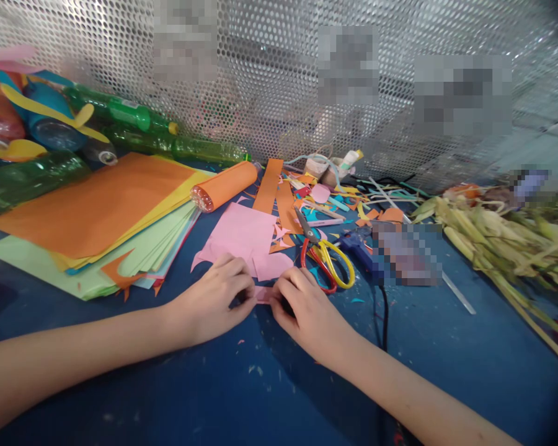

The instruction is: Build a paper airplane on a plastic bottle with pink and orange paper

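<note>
Between my two hands is a small strip of pink paper (263,295), pinched at its ends just above the blue table. My left hand (218,297) has thumb and fingers closed on the left end. At the right end, my right hand (302,303) pinches it the same way. Just beyond my fingers lie larger cut pieces of pink paper (242,232). Scissors (326,251) with red and yellow handles rest close to my right hand, their blades pointing away. A blue glue gun (363,251) lies to the right of the scissors.
Stacked coloured paper (102,204) and several green bottles (130,118) are at the left. An orange-wrapped bottle (227,186) lies behind the pink paper. Paper scraps (335,204) spread at the back. Corn husks (502,229) fill the right. A black cord (384,319) crosses the blue table (190,396).
</note>
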{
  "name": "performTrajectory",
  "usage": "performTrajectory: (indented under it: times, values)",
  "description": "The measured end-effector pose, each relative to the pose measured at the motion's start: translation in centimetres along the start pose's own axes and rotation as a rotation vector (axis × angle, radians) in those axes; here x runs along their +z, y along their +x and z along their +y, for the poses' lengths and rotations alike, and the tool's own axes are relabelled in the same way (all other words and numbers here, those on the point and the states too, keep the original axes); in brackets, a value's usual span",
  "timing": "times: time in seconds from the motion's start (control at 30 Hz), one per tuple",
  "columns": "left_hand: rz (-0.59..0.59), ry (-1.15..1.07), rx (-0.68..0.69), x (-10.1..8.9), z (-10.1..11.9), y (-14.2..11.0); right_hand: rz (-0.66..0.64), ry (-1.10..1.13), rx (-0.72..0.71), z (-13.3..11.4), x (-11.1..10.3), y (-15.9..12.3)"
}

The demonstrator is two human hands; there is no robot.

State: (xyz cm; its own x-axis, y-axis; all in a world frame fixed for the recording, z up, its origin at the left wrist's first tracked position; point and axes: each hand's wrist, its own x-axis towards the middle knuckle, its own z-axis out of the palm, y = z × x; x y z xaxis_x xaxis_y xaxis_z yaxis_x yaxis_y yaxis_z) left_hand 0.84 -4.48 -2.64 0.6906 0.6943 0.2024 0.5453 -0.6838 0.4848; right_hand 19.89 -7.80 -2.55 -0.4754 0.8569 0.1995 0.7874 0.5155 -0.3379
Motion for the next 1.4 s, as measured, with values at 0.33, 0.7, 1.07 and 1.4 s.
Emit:
performTrajectory:
  times: [0.33, 0.7, 1.07, 1.4]
  values:
    - [0.006, 0.012, 0.106, -0.2, -0.3, -0.1, 0.03, 0.065, 0.008, 0.4, 0.2, -0.1]
    - [-0.05, -0.003, 0.183, -0.4, -0.7, 0.0, -0.03, 0.078, -0.135, 1.0, -0.5, -0.2]
    - [-0.065, 0.201, 0.271, 0.1, -0.5, -0.1, 0.01, 0.006, -0.123, 1.1, -0.1, -0.3]
    - [-0.06, 0.127, 0.241, -0.3, -0.5, 0.2, 0.015, -0.044, -0.125, 1.1, -0.2, -0.2]
